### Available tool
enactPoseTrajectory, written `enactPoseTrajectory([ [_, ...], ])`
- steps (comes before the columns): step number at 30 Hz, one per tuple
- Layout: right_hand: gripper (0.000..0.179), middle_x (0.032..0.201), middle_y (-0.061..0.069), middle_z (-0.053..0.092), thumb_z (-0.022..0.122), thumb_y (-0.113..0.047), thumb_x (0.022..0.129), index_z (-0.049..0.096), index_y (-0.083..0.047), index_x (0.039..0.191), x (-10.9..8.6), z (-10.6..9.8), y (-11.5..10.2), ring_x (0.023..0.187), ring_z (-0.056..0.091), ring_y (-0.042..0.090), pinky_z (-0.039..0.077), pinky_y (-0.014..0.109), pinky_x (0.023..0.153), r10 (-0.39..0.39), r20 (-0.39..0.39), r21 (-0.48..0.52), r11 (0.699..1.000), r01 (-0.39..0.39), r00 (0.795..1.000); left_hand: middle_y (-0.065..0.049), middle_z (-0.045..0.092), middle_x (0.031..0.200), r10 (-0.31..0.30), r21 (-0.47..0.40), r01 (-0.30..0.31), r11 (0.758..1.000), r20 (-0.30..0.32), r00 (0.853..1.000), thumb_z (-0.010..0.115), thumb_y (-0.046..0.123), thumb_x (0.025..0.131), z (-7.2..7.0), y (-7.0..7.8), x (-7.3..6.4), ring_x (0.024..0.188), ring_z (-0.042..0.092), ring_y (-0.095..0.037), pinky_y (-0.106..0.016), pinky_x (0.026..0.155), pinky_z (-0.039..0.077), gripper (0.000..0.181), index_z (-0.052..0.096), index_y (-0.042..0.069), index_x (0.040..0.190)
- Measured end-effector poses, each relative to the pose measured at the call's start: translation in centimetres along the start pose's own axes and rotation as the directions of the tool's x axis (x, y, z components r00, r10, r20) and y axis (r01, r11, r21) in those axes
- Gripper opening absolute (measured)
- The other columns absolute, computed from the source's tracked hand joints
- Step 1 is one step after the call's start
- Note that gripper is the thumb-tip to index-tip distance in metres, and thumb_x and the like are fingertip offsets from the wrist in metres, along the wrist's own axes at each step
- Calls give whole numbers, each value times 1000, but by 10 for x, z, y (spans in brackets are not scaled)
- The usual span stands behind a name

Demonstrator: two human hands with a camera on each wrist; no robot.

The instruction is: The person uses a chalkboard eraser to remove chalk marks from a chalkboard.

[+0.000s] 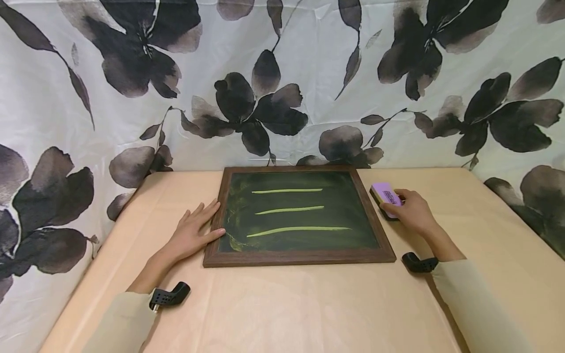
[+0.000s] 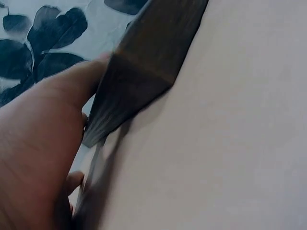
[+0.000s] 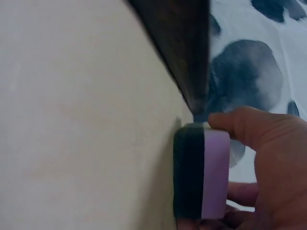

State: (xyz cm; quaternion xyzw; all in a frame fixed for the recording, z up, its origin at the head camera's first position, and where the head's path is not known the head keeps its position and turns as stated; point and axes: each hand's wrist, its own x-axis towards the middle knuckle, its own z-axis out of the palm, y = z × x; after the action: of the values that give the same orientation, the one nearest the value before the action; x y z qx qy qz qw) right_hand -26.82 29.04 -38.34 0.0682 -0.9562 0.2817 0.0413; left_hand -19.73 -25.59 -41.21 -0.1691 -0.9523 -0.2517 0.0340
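- Both sleeves [image 1: 119, 321] are cut off by the head view's lower edge; the wrist views crop most of the board [image 1: 291, 200].
- Whether the eraser [image 1: 386, 195], just right of the board, touches the table [image 1: 282, 304] is unclear.
- Left hand [image 1: 192, 233]: palm down, fingers apart, touching the board's left edge.
- Right hand [image 1: 414, 212]: reaching forward, fingers clamped on the eraser's sides.
- Three yellow lines [image 1: 289, 210] cross the board.

From here I can read no text; the dark print [image 1: 390, 197] on the purple eraser [image 1: 384, 193] is too small.
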Motion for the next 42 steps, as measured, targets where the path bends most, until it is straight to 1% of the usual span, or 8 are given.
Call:
enactPoseTrajectory([
  [4,75,109,37,53,64,-36,89,42,23,128,6,-2,-8,86,53,41,45,47,68,15,3,-89,996,-15,1000,-6,19,158,2,4,-2,1000,1,1000,59,51,91,0,3,3,142,10,-43,-65,107,-2,78,28,15,153],
  [11,71,96,31,59,68,-39,86,50,21,119,10,-8,-21,73,55,34,42,34,51,48,2,-165,985,-47,999,-8,19,158,-3,8,3,1000,-3,1000,58,49,92,-2,5,4,141,10,-45,-67,106,-2,77,28,13,153],
  [16,69,101,34,59,65,-37,88,49,21,122,10,-16,-26,79,56,37,45,39,57,22,-16,-157,987,-24,1000,-9,21,157,10,4,-10,1000,-18,1000,58,48,92,-2,4,2,141,11,-46,-67,105,-2,75,30,11,152],
  [22,65,109,34,56,67,-31,88,47,18,128,16,-21,-48,87,54,39,46,45,68,-76,23,-125,989,79,997,-9,19,158,-8,-8,8,1000,9,1000,58,48,92,-2,3,-4,141,9,-45,-68,105,-3,77,28,12,152],
  [27,62,112,33,54,71,-23,86,48,15,130,24,-12,-69,92,53,40,47,47,70,-150,51,-104,982,155,987,-8,18,158,-4,-7,4,1000,7,1000,58,48,93,-1,4,-6,141,9,-44,-68,105,-4,76,28,12,152],
  [32,62,112,31,57,75,-19,82,51,14,129,35,6,-80,93,52,39,43,49,76,-200,65,-116,971,207,978,-10,19,158,7,-8,-7,1000,3,1000,58,47,92,1,5,-5,141,9,-45,-68,104,-4,76,29,11,152],
  [38,58,104,24,62,76,-23,81,57,11,123,47,24,-88,83,54,33,44,43,71,-164,64,-91,981,169,984,-8,18,158,5,-4,-5,1000,6,1000,58,48,93,3,4,-5,142,8,-43,-68,105,-5,76,28,12,152],
  [42,60,107,23,62,77,-26,80,57,10,123,50,31,-90,85,55,33,45,44,75,-119,61,-107,986,125,991,-7,17,158,9,1,-9,1000,4,1000,57,48,93,5,3,-4,142,8,-43,-67,105,-4,76,28,12,152],
])
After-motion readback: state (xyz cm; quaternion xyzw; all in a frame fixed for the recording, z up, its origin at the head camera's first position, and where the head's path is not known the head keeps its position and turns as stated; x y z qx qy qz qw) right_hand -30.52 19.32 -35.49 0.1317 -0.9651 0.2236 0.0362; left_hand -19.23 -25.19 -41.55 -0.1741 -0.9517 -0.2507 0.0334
